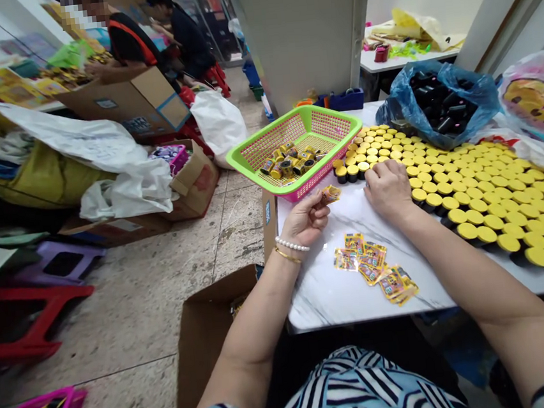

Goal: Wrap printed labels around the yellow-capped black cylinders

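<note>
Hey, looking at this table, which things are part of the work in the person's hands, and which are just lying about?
Part of the work:
left hand holding a printed packet
right hand by the yellow caps
loose packets
green basket of small tubes

Just lying about:
red stool
cardboard box
white plastic bags

On my worktop point(324, 295), packets point(373, 266) lie in a heap near the front edge, and one more packet point(330, 194) is in my left hand point(302, 220), over the left edge. My right hand point(388, 189) rests just before the rows of capped tubs point(488, 202) filling the right side. Behind them sits a bag point(435, 101); a basket point(295, 144) stands at the back left corner, canisters point(290, 162) inside.
</note>
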A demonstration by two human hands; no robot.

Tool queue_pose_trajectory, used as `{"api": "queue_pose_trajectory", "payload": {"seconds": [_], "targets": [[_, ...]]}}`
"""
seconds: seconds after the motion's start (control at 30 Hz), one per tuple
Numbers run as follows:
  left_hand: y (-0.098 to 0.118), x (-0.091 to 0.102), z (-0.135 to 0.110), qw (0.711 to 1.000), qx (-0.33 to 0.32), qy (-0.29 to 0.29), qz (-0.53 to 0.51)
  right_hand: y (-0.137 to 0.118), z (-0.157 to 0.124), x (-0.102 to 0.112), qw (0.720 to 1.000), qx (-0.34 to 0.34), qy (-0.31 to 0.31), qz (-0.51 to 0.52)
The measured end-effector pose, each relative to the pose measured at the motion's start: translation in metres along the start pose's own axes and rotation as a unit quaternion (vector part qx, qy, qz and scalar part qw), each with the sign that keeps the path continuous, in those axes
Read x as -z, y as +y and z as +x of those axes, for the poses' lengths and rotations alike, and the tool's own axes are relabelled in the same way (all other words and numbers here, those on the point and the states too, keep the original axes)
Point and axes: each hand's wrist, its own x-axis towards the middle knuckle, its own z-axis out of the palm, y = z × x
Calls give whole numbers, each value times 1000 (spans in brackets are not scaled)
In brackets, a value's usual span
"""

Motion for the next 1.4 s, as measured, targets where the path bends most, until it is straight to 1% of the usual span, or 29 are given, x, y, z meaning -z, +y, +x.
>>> {"api": "queue_pose_trajectory", "payload": {"seconds": [0.13,0.3,0.37,0.4,0.43,0.47,0.5,0.57,0.6,0.63,0.67,0.7,0.73,0.77,0.83,0.93,1.07,1.17,1.3,1.37,1.4], "targets": [[0,3,2,1000,5,1,-23,4,0,-1,1000,-1,6,-8],[1,3,4,1000,12,-11,-26,13,-3,2,1000,25,4,19],[2,3,3,1000,8,-12,-25,13,-4,8,996,14,13,86],[2,2,3,1000,7,-7,-26,12,-4,11,989,-7,24,147],[2,2,3,1000,8,1,-27,9,-3,15,972,-37,35,229],[2,2,3,1000,10,8,-27,6,-2,20,941,-74,42,328],[2,2,4,999,13,12,-28,1,-1,24,892,-114,43,435],[1,3,5,999,15,9,-29,-12,0,31,762,-172,23,624],[0,3,5,999,16,3,-29,-18,0,33,699,-187,5,690],[-1,4,6,999,17,-5,-29,-25,0,34,648,-196,-13,736],[-2,4,6,999,19,-13,-29,-30,0,34,611,-205,-30,764],[-2,4,7,999,22,-20,-28,-35,0,34,588,-214,-46,779],[-3,4,7,999,24,-26,-28,-39,-1,33,575,-224,-59,785],[-3,4,7,999,26,-30,-28,-42,-2,33,570,-236,-69,784],[-2,3,7,999,26,-30,-31,-44,-3,32,580,-257,-75,769],[-1,4,7,999,23,-22,-31,-44,-4,35,612,-269,-65,741],[-4,3,7,1000,16,-11,-7,-45,-5,37,656,-262,-55,706],[-5,2,7,1000,6,-3,11,-46,-7,36,682,-243,-44,688],[-5,2,7,999,-17,1,29,-50,-12,35,700,-184,-43,689],[-7,2,6,998,-39,2,49,-50,-13,35,709,-174,-26,682],[-8,2,6,996,-61,5,65,-50,-13,36,711,-174,-14,681]]}}
